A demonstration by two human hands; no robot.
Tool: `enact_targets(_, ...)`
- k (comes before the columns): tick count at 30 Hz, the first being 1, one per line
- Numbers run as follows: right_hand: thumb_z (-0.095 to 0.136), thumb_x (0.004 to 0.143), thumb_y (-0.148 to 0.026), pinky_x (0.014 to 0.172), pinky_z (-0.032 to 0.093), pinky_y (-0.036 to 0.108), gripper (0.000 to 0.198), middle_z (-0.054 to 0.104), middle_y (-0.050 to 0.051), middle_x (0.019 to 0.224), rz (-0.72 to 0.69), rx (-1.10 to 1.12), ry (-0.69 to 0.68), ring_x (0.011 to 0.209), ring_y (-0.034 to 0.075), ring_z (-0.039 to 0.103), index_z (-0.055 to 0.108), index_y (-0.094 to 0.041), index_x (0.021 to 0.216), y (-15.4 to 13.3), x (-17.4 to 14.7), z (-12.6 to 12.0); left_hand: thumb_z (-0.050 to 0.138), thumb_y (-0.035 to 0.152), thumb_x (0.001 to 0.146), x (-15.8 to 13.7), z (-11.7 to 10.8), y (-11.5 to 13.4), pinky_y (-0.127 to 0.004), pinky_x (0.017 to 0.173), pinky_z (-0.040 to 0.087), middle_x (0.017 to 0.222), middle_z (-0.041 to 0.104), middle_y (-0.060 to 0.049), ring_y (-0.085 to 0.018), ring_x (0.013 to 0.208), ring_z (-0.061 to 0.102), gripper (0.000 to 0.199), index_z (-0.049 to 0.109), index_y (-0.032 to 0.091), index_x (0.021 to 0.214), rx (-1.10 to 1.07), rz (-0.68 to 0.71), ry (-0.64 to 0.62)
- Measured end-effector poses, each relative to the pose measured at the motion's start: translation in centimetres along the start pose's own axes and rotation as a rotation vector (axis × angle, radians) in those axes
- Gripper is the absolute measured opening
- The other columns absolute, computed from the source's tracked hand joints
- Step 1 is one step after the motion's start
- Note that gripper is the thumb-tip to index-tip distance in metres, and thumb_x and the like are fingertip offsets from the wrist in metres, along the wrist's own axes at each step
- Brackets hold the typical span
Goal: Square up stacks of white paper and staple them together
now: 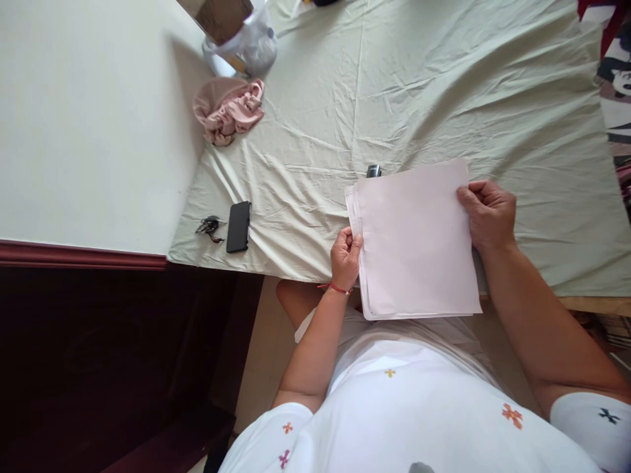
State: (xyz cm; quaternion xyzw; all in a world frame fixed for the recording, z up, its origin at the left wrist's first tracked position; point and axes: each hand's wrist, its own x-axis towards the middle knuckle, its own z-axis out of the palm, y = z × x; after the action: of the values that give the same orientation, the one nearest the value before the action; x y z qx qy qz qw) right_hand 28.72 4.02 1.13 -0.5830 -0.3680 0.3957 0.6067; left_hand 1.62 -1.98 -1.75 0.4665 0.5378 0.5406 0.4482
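Observation:
A stack of white paper sheets (417, 243) is held between my two hands at the table's front edge, partly over my lap. My left hand (346, 257), with a red cord at the wrist, is closed on the stack's left edge, thumb on top. On the upper right edge, my right hand (489, 213) pinches the paper between thumb and fingers. The sheets are slightly uneven along the left side and bottom. Just behind the top edge, a small dark object (373, 171) shows, partly hidden by the paper.
A pale green cloth (305, 151) with wrinkles covers the table. On its left lie a black phone (238, 226), a bunch of keys (210, 226) and a pink cloth (229, 112). Behind stands a translucent container (254, 49) beside a white wall (93, 118). Patterned fabric (618, 98) is at right.

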Motion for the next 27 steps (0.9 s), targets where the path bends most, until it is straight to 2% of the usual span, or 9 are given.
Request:
enact_targets(5, 0.084, 0.071, -0.039, 0.055, 0.041, 0.029, 0.026, 0.061, 0.000, 0.067, -0.003, 0.019, -0.016, 0.059, 0.012, 0.048, 0.067, -0.020, 0.075, 0.1, -0.1, 0.1, 0.064, 0.054, 0.095, -0.2, 0.0, 0.2, -0.024, 0.074, 0.048, 0.082, 0.067, 0.001, -0.013, 0.075, 0.060, 0.035, 0.065, 0.022, 0.108, 0.038, -0.004, -0.031)
enact_targets(11, 0.083, 0.069, -0.038, 0.054, 0.040, 0.028, 0.023, 0.062, 0.000, 0.067, -0.011, 0.020, -0.027, 0.057, 0.011, 0.047, 0.069, -0.020, 0.075, 0.1, -0.1, 0.1, 0.057, 0.055, 0.098, -0.3, -0.1, 0.3, -0.026, 0.084, 0.050, 0.092, 0.070, -0.002, -0.016, 0.087, 0.064, 0.034, 0.069, 0.023, 0.105, 0.065, 0.016, -0.029)
enact_targets(16, 0.080, 0.072, -0.042, 0.056, 0.041, 0.029, 0.025, 0.063, 0.000, 0.069, -0.029, -0.032, -0.051, 0.058, 0.011, 0.048, 0.068, -0.021, 0.078, 0.4, -0.1, 0.0, 0.060, 0.056, 0.097, -0.3, -0.1, 0.0, -0.028, 0.088, 0.052, 0.098, 0.073, -0.004, -0.018, 0.093, 0.066, 0.035, 0.072, 0.023, 0.105, 0.002, -0.016, -0.014)
enact_targets(22, 0.076, 0.077, -0.035, 0.062, 0.041, 0.028, 0.016, 0.066, 0.000, 0.079, -0.104, -0.214, -0.075, 0.063, 0.012, 0.049, 0.071, -0.023, 0.088, 1.2, 0.1, -0.3, 0.062, 0.058, 0.095, -0.2, -0.2, 0.0, -0.027, 0.085, 0.051, 0.093, 0.074, -0.003, -0.017, 0.089, 0.065, 0.037, 0.074, 0.023, 0.100, 0.015, 0.002, -0.008)
enact_targets(27, 0.070, 0.081, -0.028, 0.078, 0.049, 0.035, 0.021, 0.073, 0.000, 0.098, -0.279, -0.541, -0.011, 0.068, 0.016, 0.057, 0.070, -0.031, 0.102, 1.6, 0.3, -0.7, 0.063, 0.057, 0.095, -0.2, -0.2, -0.1, -0.027, 0.085, 0.052, 0.095, 0.075, -0.003, -0.017, 0.090, 0.066, 0.037, 0.074, 0.023, 0.100, 0.014, 0.003, 0.005)
